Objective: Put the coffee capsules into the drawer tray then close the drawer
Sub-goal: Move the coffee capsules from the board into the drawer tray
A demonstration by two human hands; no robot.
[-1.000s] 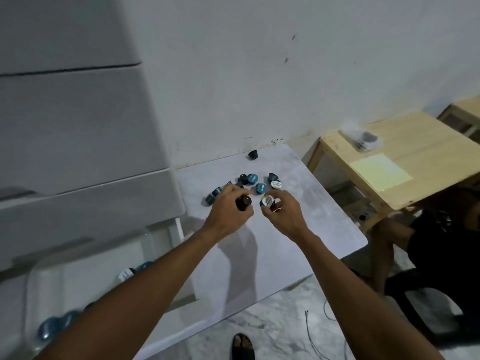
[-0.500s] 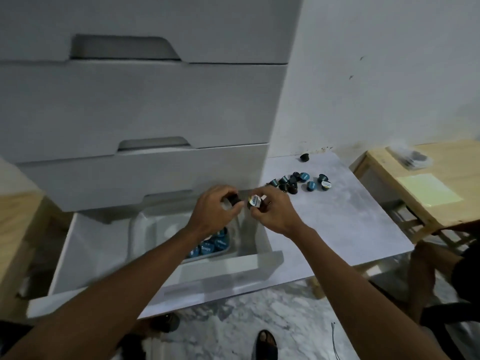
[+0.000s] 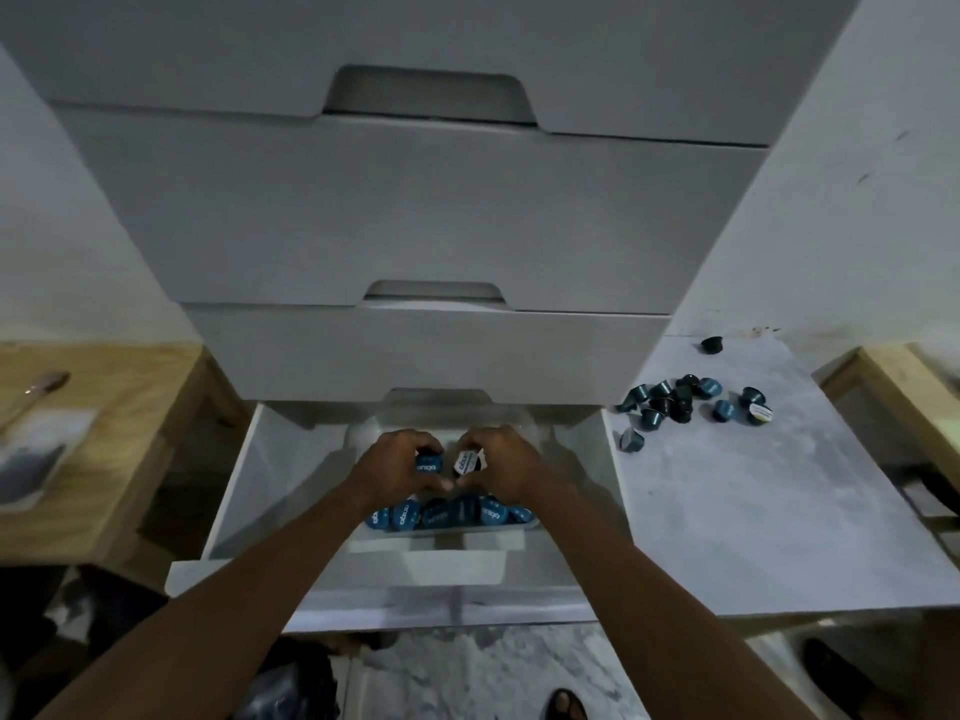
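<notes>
1. My left hand (image 3: 400, 462), at the centre of the frame, has its fingers curled round a blue-lidded capsule (image 3: 427, 466), lid facing the camera.
2. My right hand (image 3: 501, 459), just beside it with the thumbs nearly touching, pinches a white-lidded capsule (image 3: 467, 461); a dark one may sit behind it, but I cannot tell.
3. Both hands hover over the clear tray (image 3: 441, 537) inside the open bottom drawer (image 3: 244, 485).
4. Just below the hands, a row of blue capsules (image 3: 447, 513) lies along the tray's near edge, lids up.
5. Above the drawer, the upper fronts of the white drawer unit (image 3: 415, 226) are shut.
6. At the right of the frame a cluster of loose capsules (image 3: 685, 405) lies on the white marbled table (image 3: 753, 511), most tipped on their sides.
7. One stray capsule (image 3: 631, 440) lies just lower left of that cluster, and a lone dark capsule (image 3: 711, 344) sits near the wall, apart from it.
8. A wooden table (image 3: 119, 407) stands at the left edge.
</notes>
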